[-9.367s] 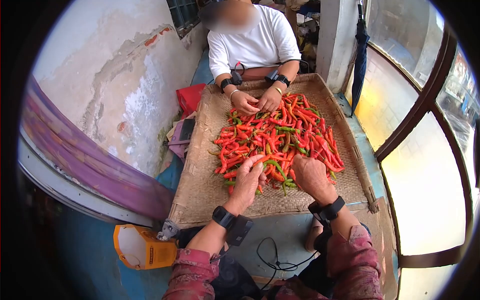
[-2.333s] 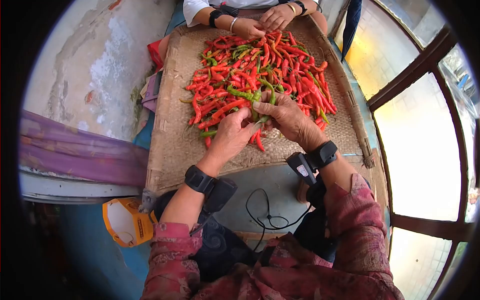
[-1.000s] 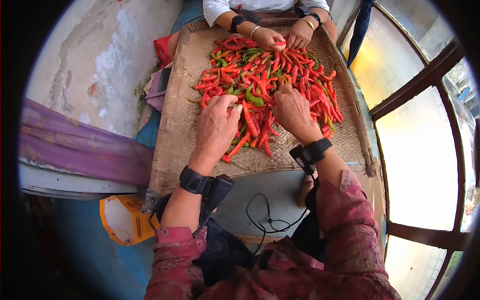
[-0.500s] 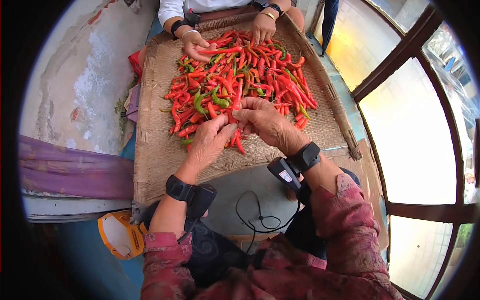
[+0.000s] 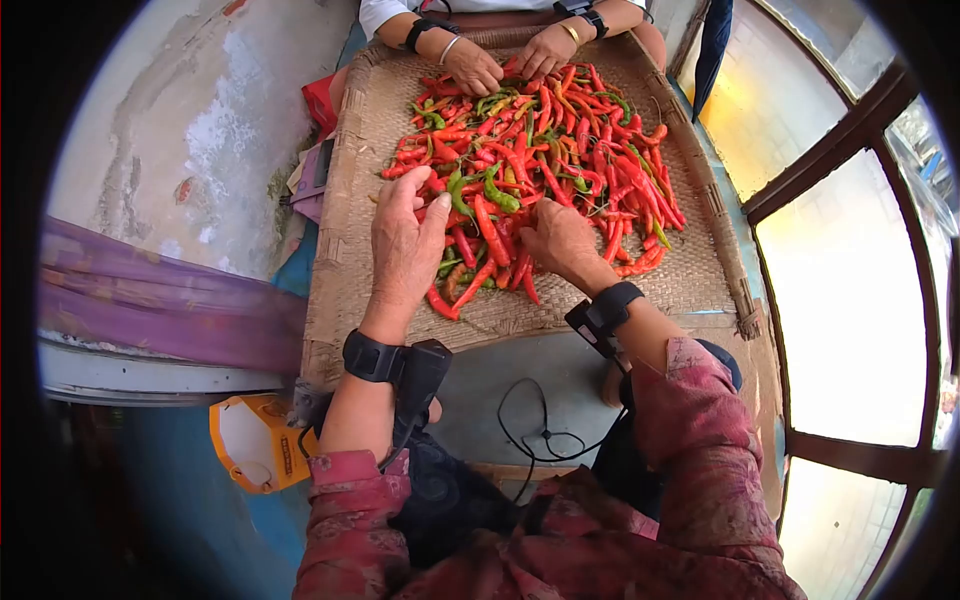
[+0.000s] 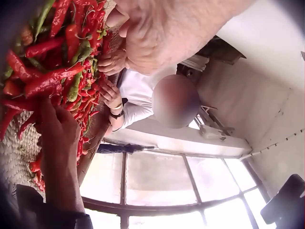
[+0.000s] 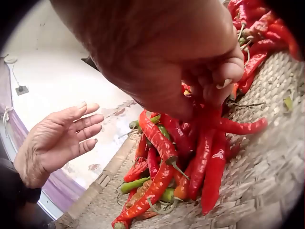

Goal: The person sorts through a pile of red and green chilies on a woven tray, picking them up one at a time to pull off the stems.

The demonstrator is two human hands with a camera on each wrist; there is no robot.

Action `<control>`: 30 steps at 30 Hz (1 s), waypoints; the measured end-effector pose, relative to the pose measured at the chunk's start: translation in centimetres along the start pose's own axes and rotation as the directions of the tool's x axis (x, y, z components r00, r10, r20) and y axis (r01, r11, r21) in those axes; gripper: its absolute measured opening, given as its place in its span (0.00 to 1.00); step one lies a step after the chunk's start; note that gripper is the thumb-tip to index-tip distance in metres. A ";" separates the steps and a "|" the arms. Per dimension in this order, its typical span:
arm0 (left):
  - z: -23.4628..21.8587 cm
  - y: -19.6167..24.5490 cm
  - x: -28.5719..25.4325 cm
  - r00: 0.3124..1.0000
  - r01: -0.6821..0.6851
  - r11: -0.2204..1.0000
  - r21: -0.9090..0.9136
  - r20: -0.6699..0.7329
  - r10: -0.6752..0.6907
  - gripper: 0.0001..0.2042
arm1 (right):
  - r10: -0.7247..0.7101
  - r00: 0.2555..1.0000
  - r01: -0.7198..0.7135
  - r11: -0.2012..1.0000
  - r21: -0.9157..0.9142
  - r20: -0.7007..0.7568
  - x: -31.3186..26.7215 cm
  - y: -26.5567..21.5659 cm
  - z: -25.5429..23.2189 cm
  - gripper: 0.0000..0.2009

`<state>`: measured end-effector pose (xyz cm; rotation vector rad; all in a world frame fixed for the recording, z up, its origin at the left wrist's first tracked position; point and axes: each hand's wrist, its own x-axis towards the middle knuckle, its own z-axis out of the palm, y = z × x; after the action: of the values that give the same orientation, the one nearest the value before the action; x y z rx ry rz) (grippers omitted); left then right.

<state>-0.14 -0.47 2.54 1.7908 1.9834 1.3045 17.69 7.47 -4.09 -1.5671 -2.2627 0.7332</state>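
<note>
Red chili peppers, with some green ones among them, lie heaped on a woven tray. My left hand hovers at the left side of the heap, thumb and fingers spread; the right wrist view shows this hand holding nothing. At the near side of the heap, my right hand reaches down into the peppers. Its fingers are curled against a red pepper in the right wrist view, the fingertips partly hidden. The left wrist view also shows the right hand touching red peppers.
Across the tray, another person's two hands work at the far edge of the heap. A purple cloth and wall are on the left, windows on the right. An orange-edged box and a black cable lie below the tray.
My hands were together at a red pepper and have moved apart; the left has let go and opened. The other person's left-side hand no longer holds up a red pepper. The head view has shifted.
</note>
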 end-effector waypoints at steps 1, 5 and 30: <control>-0.2 0.2 -0.1 0.998 -0.063 0.997 0.039 0.024 0.062 0.16 | 0.022 1.000 -0.022 0.999 0.046 0.007 0.4 0.2 0.1 0.17; -0.2 1.5 -0.5 0.992 -0.030 1.000 0.010 0.127 0.028 0.13 | -0.170 0.932 0.218 0.969 0.120 -0.319 2.0 2.8 1.3 0.15; 5.2 -0.5 -2.2 0.892 -0.143 0.931 0.335 0.451 -0.026 0.07 | -0.289 0.948 0.300 0.951 0.075 -0.132 -3.7 0.0 -5.0 0.11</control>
<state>3.33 0.17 -1.84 2.0853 1.9903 0.4726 21.53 5.26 0.23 -1.1616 -2.2685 0.6350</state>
